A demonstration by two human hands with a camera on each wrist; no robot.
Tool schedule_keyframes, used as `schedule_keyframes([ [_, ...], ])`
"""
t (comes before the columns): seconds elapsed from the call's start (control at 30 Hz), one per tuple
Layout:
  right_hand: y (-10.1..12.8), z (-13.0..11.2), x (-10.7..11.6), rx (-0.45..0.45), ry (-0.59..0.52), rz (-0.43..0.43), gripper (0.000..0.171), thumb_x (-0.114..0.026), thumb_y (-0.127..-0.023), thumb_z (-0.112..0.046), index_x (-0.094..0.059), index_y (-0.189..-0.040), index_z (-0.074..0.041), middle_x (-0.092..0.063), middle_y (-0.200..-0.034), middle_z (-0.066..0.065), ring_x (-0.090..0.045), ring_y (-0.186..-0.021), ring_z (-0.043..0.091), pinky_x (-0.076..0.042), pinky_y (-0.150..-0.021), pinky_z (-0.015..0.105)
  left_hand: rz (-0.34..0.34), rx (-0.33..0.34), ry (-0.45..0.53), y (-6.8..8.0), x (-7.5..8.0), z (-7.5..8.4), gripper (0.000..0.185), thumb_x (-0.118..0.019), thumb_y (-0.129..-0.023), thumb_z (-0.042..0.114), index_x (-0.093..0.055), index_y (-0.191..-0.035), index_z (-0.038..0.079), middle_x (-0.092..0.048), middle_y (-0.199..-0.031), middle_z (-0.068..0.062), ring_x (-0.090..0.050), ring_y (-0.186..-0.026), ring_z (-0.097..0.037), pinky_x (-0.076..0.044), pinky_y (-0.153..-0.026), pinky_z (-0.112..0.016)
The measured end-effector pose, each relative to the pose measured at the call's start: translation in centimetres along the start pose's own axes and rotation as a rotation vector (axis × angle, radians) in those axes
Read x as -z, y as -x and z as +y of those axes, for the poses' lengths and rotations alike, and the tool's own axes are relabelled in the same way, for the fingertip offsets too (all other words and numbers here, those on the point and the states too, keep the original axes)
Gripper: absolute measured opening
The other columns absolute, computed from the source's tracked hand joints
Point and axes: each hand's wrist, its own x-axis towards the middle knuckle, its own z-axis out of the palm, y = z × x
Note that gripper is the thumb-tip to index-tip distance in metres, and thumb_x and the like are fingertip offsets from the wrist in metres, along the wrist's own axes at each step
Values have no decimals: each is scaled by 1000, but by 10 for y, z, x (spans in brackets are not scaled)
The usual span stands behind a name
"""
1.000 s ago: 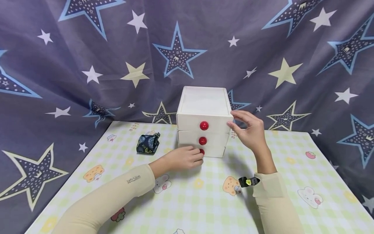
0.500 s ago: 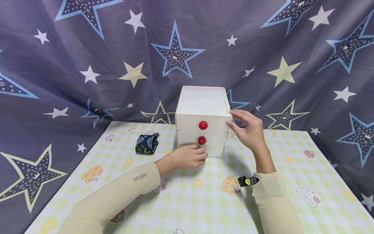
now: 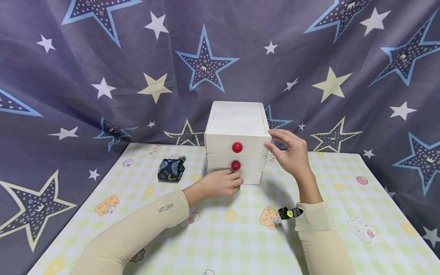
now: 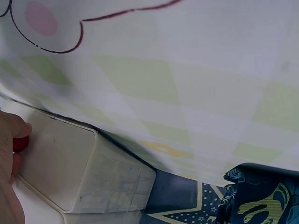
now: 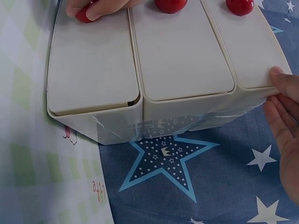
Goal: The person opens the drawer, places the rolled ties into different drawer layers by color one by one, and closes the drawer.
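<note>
From where I stand, the left hand [image 3: 221, 184] has moved a little to the right over the past second: the round red bottom knob [image 5: 83, 15] peeked out beyond the fingertips then, and from above the hand now hides it. The right-wrist view shows the fingers pinching that knob from either side. I'd say this means the bottom drawer front [image 5: 93, 60] is properly in hand rather than just being reached for. It looks closed, or very nearly, with a thin gap along its right edge.

The white plastic three-drawer cabinet [image 3: 238, 118] stands upright at the far side of the table, a touch right of centre. The right hand [image 3: 290, 152] has stayed on its upper right corner, thumb on the front and fingers against the side, pinching the edge; to my eye it steadies the box.

The round red middle knob [image 3: 235, 165] and round red top knob [image 3: 237, 147] are untouched. Well left of the cabinet, a dark blue patterned cloth bundle [image 3: 170, 169] lies on the green-and-white checked tablecloth [image 3: 247, 248], apart from both hands.
</note>
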Motion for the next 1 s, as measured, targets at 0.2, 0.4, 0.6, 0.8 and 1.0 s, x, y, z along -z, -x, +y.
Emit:
schedule_keyframes([
  [0.2, -1, 0, -1, 14, -3, 6, 36, -86, -81, -1, -77, -116, -2, -74, -116, 11, -73, -97, 30, -54, -94, 13, 1, 12, 5, 1, -3, 1, 17, -61, -100, 14, -74, -108, 21, -57, -109, 1, -54, -104, -19, -50, -74, -25],
  [0.4, -2, 0, -1, 14, 0, 8, 36, -86, -82, -1, -76, -116, -1, -74, -116, 11, -73, -98, 30, -54, -94, 14, -13, 21, -4, 0, 0, 0, 16, -62, -100, 14, -74, -109, 21, -58, -111, 1, -55, -107, -20, -51, -77, -26],
  [0.6, -2, 0, -2, 5, -9, 4, 35, -85, -82, -2, -77, -116, -2, -74, -116, 11, -73, -98, 29, -55, -94, 14, 0, 27, 8, 0, -3, 2, 16, -60, -101, 15, -73, -107, 20, -58, -109, 0, -55, -104, -20, -51, -77, -27],
  [0.8, -1, 0, -2, 3, -7, 1, 35, -86, -82, -3, -77, -116, -2, -74, -117, 10, -73, -98, 29, -54, -95, 14, 19, 32, -12, -1, -5, 4, 15, -60, -100, 14, -73, -105, 21, -57, -107, 1, -54, -102, -20, -51, -77, -27],
  [1.0, 0, 0, 0, -1, -12, 1, 35, -85, -82, -3, -77, -116, -2, -74, -117, 10, -73, -98, 29, -55, -94, 15, 34, 35, -16, -3, -5, 5, 13, -60, -100, 16, -73, -102, 21, -57, -106, 1, -54, -100, -19, -51, -77, -27],
])
